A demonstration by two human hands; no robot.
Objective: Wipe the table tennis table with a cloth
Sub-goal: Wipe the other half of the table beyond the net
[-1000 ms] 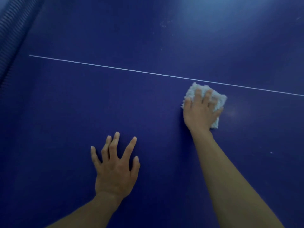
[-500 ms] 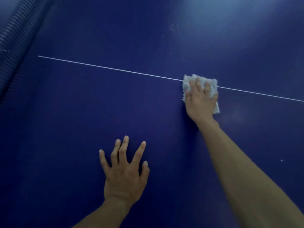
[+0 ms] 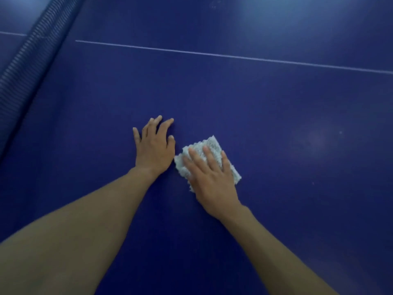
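A: Could bunch up or slip out from under the right hand, being only pressed flat, not gripped. Might also bump the left hand, just beside.

B: Agreed. Could leave streaks too, if dragged with the palm half off the cloth. Hard to tell dust from glare on the table.

A: Where exactly, the cloth?

B: Flat on the table, under the right hand's spread fingers, edges showing ahead and on both sides. Well short of the white line.

A: And the left hand?

B: Spread open, empty, resting palm-down on the table, thumb nearly at the cloth's corner.
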